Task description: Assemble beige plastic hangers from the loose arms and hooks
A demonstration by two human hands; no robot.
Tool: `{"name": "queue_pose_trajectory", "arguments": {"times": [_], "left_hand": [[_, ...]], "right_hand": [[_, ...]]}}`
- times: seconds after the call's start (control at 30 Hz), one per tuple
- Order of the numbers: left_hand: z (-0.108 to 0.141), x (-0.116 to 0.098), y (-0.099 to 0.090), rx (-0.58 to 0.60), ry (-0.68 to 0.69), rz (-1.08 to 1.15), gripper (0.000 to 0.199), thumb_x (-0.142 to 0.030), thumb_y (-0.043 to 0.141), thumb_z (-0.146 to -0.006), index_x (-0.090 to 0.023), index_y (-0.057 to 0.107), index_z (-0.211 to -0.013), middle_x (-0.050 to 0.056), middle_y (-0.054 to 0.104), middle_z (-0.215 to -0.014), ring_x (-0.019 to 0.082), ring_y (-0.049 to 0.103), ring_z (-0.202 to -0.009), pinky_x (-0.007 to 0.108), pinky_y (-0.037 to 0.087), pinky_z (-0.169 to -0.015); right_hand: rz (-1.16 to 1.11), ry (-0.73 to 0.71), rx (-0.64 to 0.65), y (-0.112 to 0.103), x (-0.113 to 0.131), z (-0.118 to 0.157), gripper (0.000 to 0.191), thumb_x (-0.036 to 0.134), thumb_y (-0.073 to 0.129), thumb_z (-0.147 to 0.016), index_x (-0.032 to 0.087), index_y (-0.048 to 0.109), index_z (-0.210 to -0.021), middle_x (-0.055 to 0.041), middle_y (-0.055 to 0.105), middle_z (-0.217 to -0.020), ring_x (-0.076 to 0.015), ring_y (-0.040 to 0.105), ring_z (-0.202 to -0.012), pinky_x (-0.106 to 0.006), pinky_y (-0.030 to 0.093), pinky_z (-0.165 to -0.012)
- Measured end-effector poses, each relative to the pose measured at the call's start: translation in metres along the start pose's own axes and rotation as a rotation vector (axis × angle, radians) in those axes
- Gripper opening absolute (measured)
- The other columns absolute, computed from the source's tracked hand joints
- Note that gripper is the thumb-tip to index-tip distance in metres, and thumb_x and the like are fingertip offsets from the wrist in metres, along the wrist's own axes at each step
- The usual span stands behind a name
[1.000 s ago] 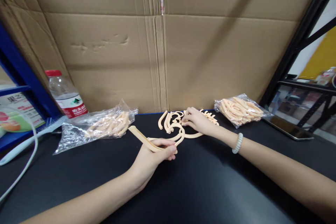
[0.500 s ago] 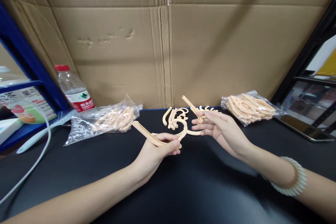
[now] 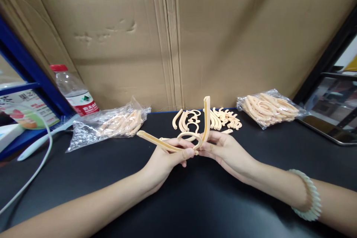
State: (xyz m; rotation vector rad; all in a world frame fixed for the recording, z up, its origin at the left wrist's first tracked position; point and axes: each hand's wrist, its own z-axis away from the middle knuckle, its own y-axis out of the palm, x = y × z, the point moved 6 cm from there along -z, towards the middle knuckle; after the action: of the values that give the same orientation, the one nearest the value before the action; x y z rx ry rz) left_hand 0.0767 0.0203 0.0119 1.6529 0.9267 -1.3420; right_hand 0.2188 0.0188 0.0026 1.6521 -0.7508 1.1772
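Between finger and thumb, my left hand point(image 3: 173, 156) grips a beige plastic hanger arm point(image 3: 156, 141) that points out to the left, together with a curved hanger hook point(image 3: 192, 134). My right hand point(image 3: 223, 152) is closed around the lower end of a second hanger arm point(image 3: 206, 119), which stands almost upright with its grooved side showing. The lower ends of the pieces meet between my fingertips, where the joint is partly hidden. Behind my hands, several loose hooks point(image 3: 193, 119) and loose hanger arms point(image 3: 214, 121) lie on the black table point(image 3: 178, 200).
A clear bag of beige parts point(image 3: 119, 122) lies at the left, another bag point(image 3: 269, 108) at the right. A phone-like dark slab point(image 3: 329, 130) lies right. On the left stand a red-capped bottle point(image 3: 75, 93), a pale-handled brush point(image 3: 41, 145) and a white cable point(image 3: 47, 156). Cardboard point(image 3: 125, 44) rises behind.
My right hand has moved left and down, bringing its hanger arm against the pieces in my left hand. That arm has turned more upright. The view has shifted slightly.
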Motion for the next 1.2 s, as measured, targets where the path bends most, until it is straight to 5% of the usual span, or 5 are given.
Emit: {"name": "queue_pose_trajectory", "arguments": {"times": [0.17, 0.4, 0.67, 0.9, 1.2], "left_hand": [[0.000, -0.002, 0.001, 0.048, 0.015, -0.001, 0.002, -0.018, 0.076, -0.073, -0.017, 0.075, -0.072, 0.004, 0.069, -0.082, 0.011, 0.059, -0.072, 0.017, 0.047, -0.059], [0.000, -0.002, 0.000, 0.077, 0.028, -0.015, 0.004, -0.014, 0.073, -0.074, -0.017, 0.075, -0.074, 0.004, 0.068, -0.082, 0.018, 0.061, -0.081, 0.028, 0.047, -0.076], [0.002, -0.005, 0.003, 0.139, 0.032, -0.133, 0.008, -0.019, 0.072, -0.076, -0.022, 0.078, -0.080, 0.002, 0.062, -0.074, 0.015, 0.054, -0.073, 0.024, 0.045, -0.066], [0.005, 0.001, -0.003, -0.020, 0.011, -0.070, 0.005, -0.024, 0.076, -0.074, -0.019, 0.076, -0.075, 0.004, 0.064, -0.081, 0.017, 0.057, -0.079, 0.027, 0.047, -0.075], [0.008, 0.005, -0.004, -0.237, -0.048, 0.027, 0.019, -0.030, 0.081, -0.068, -0.014, 0.074, -0.077, 0.005, 0.068, -0.076, 0.014, 0.060, -0.072, 0.022, 0.050, -0.067]], "right_hand": [[0.121, -0.082, 0.040, 0.004, 0.003, 0.001, 0.017, 0.025, 0.078, -0.075, 0.019, 0.072, -0.089, -0.0027, 0.069, -0.086, -0.0131, 0.060, -0.078, -0.022, 0.046, -0.063], [0.222, -0.117, 0.033, 0.008, 0.013, 0.002, 0.012, 0.026, 0.077, -0.072, 0.020, 0.074, -0.081, -0.0016, 0.069, -0.077, -0.0151, 0.060, -0.070, -0.029, 0.051, -0.069], [0.302, -0.094, 0.056, 0.014, 0.013, 0.001, 0.005, 0.024, 0.074, -0.070, 0.021, 0.074, -0.075, -0.0001, 0.068, -0.070, -0.0161, 0.060, -0.065, -0.031, 0.052, -0.067], [0.280, -0.179, -0.013, 0.014, 0.012, 0.004, 0.007, 0.014, 0.071, -0.068, 0.021, 0.068, -0.067, 0.0010, 0.067, -0.068, -0.0149, 0.061, -0.064, -0.028, 0.052, -0.065], [0.235, -0.156, -0.127, 0.014, 0.006, 0.003, 0.023, 0.034, 0.081, -0.065, 0.018, 0.066, -0.074, -0.0025, 0.066, -0.075, -0.0179, 0.062, -0.069, -0.032, 0.053, -0.066]]}}
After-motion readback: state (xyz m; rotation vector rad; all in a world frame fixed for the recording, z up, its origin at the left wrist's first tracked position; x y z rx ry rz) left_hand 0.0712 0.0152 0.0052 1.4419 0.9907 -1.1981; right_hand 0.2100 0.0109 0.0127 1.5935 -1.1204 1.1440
